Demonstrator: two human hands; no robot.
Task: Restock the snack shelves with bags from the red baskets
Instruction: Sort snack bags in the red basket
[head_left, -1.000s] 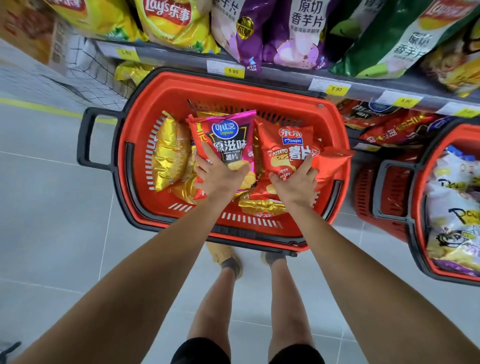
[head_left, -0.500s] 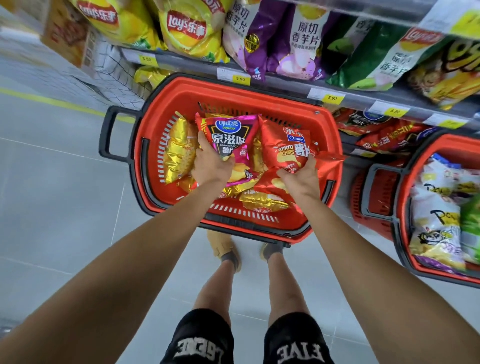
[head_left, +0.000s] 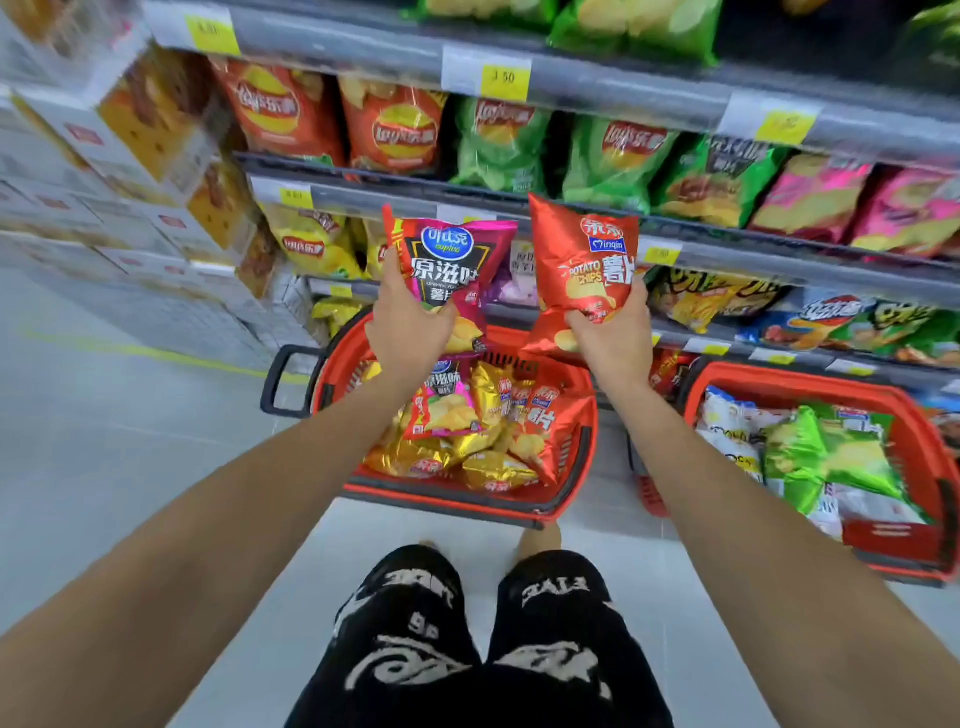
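— While both hang clear above the red basket (head_left: 457, 501), my left hand (head_left: 410, 325) grips the magenta Copico chip bag (head_left: 452, 265), my right hand (head_left: 613, 338) the red Qinqin potato-chip bag (head_left: 582, 260).
— Next?
— Finding each its matching row on the snack shelves (head_left: 727, 262), I'd say

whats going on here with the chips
A person is restocking snack shelves. The left hand grips a magenta bag and the right hand grips a red bag, both held up above a red basket that has more bags in it. A second basket of bags sits to the right. Neither held bag is on a shelf yet.
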